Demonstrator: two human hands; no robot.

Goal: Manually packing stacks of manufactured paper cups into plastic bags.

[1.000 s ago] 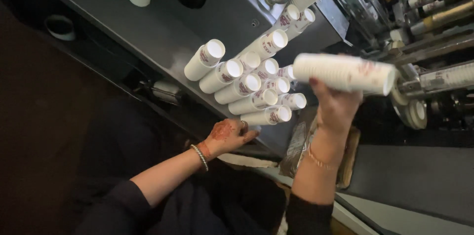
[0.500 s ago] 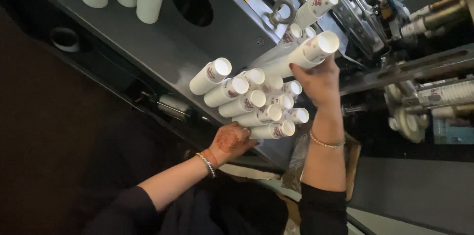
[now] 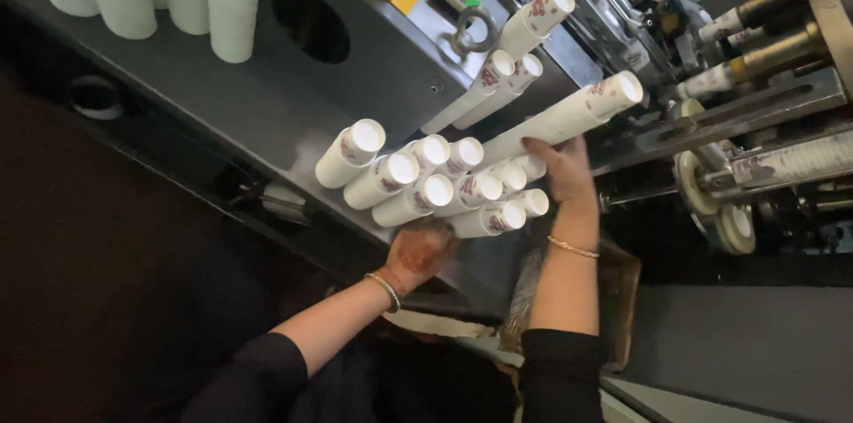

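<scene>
While the left hand [image 3: 419,251] braces under the pile of cup stacks [image 3: 444,187], fingers curled against it, the right hand [image 3: 562,170] grips one long cup stack [image 3: 569,119]. Both rest on the grey machine [image 3: 267,94].

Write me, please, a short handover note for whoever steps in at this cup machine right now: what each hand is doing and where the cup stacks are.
Left hand: under the near end of the pile of stacked paper cups, propping it from below.
Right hand: gripping one long cup stack, laid slanting on top of the pile and not yet let go.
The pile lies on the grey machine deck. Three more stacks lean behind it, toward the machine.
Upright cup stacks stand at the far left of the deck.
Done: about ten stacks already lie together.
Left: the held stack is not yet settled among the others.
</scene>
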